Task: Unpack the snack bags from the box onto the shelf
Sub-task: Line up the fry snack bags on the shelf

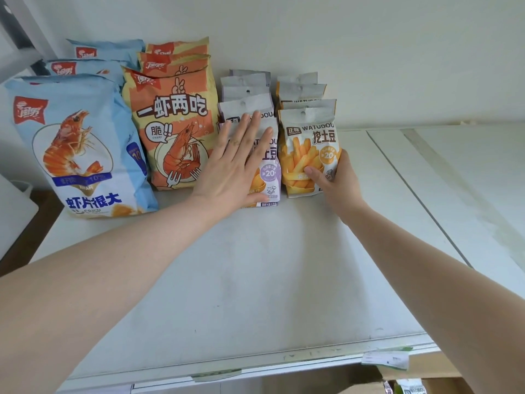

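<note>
Four rows of snack bags stand on the white shelf (255, 280). From left: large blue shrimp-chip bags (82, 155), orange shrimp bags (173, 129), small purple potato-stick bags (270, 172), small orange potato-stick bags (309, 152). My left hand (235, 169) lies flat, fingers spread, against the front purple bag. My right hand (335, 180) grips the front orange potato-stick bag at its lower right side. The box (420, 373) shows partly below the shelf's front edge at lower right.
A white wall rises right behind the bag rows. To the right of the bags the shelf top runs on as white panels (454, 172) with seams. A paper label (386, 359) hangs at the shelf's front edge. A white object (14, 211) sits at far left.
</note>
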`<state>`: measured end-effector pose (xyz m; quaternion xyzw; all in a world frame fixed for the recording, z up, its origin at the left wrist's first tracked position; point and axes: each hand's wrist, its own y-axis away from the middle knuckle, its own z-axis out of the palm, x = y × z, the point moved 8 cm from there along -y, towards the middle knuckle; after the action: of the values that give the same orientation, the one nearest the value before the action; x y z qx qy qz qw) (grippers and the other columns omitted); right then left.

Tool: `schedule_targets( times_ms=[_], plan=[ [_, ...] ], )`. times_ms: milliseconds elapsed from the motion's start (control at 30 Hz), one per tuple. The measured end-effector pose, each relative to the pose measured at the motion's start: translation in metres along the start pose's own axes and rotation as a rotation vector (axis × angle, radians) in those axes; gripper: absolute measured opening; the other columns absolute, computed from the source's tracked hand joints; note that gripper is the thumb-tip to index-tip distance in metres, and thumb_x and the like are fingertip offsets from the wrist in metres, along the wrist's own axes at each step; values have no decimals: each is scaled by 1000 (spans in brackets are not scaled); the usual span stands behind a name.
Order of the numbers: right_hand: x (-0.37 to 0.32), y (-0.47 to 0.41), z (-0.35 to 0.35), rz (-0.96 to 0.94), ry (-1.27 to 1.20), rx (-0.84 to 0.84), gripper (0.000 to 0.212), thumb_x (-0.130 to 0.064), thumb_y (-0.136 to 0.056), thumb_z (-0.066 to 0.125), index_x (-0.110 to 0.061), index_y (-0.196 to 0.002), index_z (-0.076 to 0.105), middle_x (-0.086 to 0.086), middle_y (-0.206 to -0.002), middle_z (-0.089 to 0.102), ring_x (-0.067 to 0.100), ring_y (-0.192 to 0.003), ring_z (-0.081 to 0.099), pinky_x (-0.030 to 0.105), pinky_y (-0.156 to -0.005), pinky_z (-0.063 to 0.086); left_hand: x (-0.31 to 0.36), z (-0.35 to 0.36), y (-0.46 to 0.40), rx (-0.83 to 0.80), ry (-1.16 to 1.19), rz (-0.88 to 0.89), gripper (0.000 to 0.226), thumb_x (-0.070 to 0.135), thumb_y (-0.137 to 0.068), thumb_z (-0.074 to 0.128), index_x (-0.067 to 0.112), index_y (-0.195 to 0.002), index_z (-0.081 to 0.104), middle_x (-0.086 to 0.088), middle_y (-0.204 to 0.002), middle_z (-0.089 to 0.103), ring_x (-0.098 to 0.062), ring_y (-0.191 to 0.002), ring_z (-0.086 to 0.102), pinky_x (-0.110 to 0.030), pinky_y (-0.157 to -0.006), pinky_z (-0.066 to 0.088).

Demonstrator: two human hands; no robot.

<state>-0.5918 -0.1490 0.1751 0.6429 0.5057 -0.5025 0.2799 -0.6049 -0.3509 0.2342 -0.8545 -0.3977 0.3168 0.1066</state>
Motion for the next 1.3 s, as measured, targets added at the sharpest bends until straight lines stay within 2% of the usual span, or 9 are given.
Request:
schedule_targets(
  times_ms=[133,333,433,533,700,867,1067,1167,1300],
  plan=[
    [1,5,1,11,-15,47,42,-25,-88,72,-20,-117,42,-22,-101,60,-12,-87,58,8,-70,46,-3,6,-2,-5,49,14,118,80,-74,36,3,-151,-10,-25,-157,-8,-39,-146,-5,-53,-119,3],
    [0,12,5,13,-53,52,46,-25,-89,71,-14,-122,40,-15,-106,60,-3,-94,59,25,-86,53,-8,8,-4,-46,191,62,119,78,-71,43,6,-152,-7,-23,-158,-8,-38,-146,-8,-54,-118,-1],
    [-2,14,5,-4,-78,57,66,-24,-87,74,-13,-138,33,-8,-119,60,2,-104,60,11,-82,50,-13,2,-2,-39,129,38,118,80,-71,38,6,-152,-3,-19,-160,-5,-36,-147,-6,-59,-115,-4],
    [-2,16,7,-29,-68,58,72,-23,-86,75,-11,-141,30,-5,-125,59,5,-108,60,5,-79,47,-12,-5,-3,2,97,6,108,77,-78,35,8,-153,1,-17,-160,0,-33,-148,-1,-62,-114,-2],
    [0,17,8,-27,-42,65,69,-20,-87,74,-9,-139,31,-7,-119,59,5,-104,61,9,-81,48,-8,-8,-8,39,109,-11,98,70,-84,36,8,-153,3,-16,-160,5,-32,-148,3,-59,-117,6],
    [4,18,6,4,-31,64,65,-20,-87,74,-12,-137,33,-19,-107,59,-17,-86,59,4,-75,47,-8,-4,-5,37,117,-54,97,70,-85,32,5,-152,6,-18,-160,7,-33,-148,5,-56,-118,7],
    [7,19,2,29,-11,93,63,-24,-86,75,-12,-132,34,-19,-101,59,-10,-88,59,10,-74,47,-7,5,-5,48,157,-164,96,72,-85,25,7,-153,6,-19,-158,13,-34,-147,11,-50,-120,7],
    [7,20,0,33,6,113,62,-24,-86,75,-11,-130,34,-17,-100,58,-7,-87,59,6,-70,46,-3,7,-7,63,163,-218,96,72,-85,27,7,-152,10,-19,-157,18,-33,-146,15,-49,-120,7],
    [3,21,-1,29,27,102,67,-27,-84,77,-12,-130,31,-16,-102,58,0,-91,61,19,-81,49,-2,8,-5,78,158,-230,95,71,-86,35,9,-153,8,-20,-157,17,-34,-147,14,-51,-120,7]
  ],
)
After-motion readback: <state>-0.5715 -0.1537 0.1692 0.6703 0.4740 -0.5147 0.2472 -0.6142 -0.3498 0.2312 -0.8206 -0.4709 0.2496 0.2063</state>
